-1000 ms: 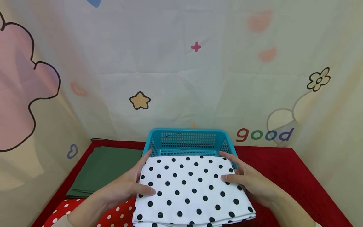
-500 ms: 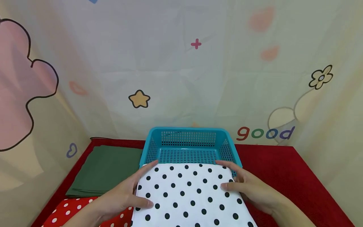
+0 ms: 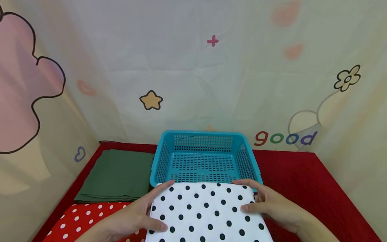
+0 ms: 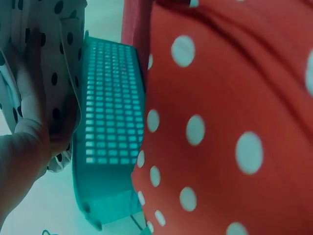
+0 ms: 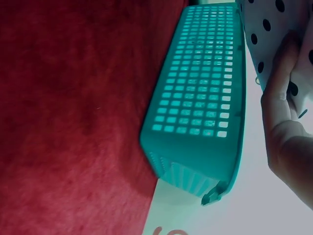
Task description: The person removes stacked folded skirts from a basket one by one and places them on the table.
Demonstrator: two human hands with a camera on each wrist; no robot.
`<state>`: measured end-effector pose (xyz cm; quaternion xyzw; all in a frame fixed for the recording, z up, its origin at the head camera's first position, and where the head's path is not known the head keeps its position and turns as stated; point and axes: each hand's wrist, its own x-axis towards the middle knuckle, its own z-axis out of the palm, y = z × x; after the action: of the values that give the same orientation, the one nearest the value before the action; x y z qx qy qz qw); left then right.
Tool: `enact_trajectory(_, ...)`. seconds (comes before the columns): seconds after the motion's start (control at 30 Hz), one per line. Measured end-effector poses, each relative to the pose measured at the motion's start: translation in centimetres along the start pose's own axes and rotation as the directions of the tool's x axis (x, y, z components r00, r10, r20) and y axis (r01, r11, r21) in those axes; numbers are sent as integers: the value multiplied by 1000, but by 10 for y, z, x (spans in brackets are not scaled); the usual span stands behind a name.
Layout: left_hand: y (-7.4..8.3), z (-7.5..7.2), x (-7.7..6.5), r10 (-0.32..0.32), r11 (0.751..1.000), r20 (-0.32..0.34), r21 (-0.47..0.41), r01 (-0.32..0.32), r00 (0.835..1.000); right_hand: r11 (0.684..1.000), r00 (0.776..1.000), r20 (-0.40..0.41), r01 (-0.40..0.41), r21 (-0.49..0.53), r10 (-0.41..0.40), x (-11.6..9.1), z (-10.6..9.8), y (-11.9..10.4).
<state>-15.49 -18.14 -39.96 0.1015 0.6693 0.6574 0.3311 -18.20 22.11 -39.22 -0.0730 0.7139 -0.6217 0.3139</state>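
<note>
A folded white cloth with black polka dots (image 3: 208, 218) is held by its two sides in front of a blue plastic basket (image 3: 202, 134). My left hand (image 3: 140, 215) grips the left side, thumb on top and the lower fingers underneath. On the opposite side my right hand (image 3: 267, 203) holds it likewise, with its thumb on the upper face. In the left wrist view, fingers (image 4: 32, 93) press against the cloth's layered underside. The right wrist view shows the cloth (image 5: 266, 29) raised beyond the basket's side wall (image 5: 195, 88). Its near edge lies outside the head view.
A folded green cloth (image 3: 121, 174) lies left of the basket. Nearer me is a red cloth with white dots (image 3: 81, 222), partly behind my left forearm. Red fabric (image 3: 290, 178) covers the table, and a printed curtain (image 3: 193, 77) hangs behind.
Both hands have brought the dotted white cloth back toward me and lower in view. More of the basket's inside shows. The head view has tilted slightly downward.
</note>
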Motion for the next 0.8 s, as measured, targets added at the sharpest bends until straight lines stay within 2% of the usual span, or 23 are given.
enact_trajectory(0.17, -9, 6, 5, -20, 1000, 15, 20, 19, 1000, 1000, 998, 59, -19, 20, 18, -6, -5, 12)
enact_trajectory(0.33, -20, 12, 8, -34, 999, 53, -19, 35, 998, 999, 993, 117, -22, 31, 19, -9, -10, 24)
enact_trajectory(0.57, -34, 16, 19, -53, 998, 62, -24, 55, 997, 998, 995, 66, -67, -16, 68, -2, -10, 38)
enact_trajectory(0.67, -41, 19, 26, -73, 997, 33, -4, 73, 997, 996, 995, 49, -81, -45, 84, 2, -9, 43)
enact_trajectory(0.8, -49, 23, 33, -83, 993, -30, 79, 85, 996, 991, 995, 25, -89, -102, 92, 6, -7, 50)
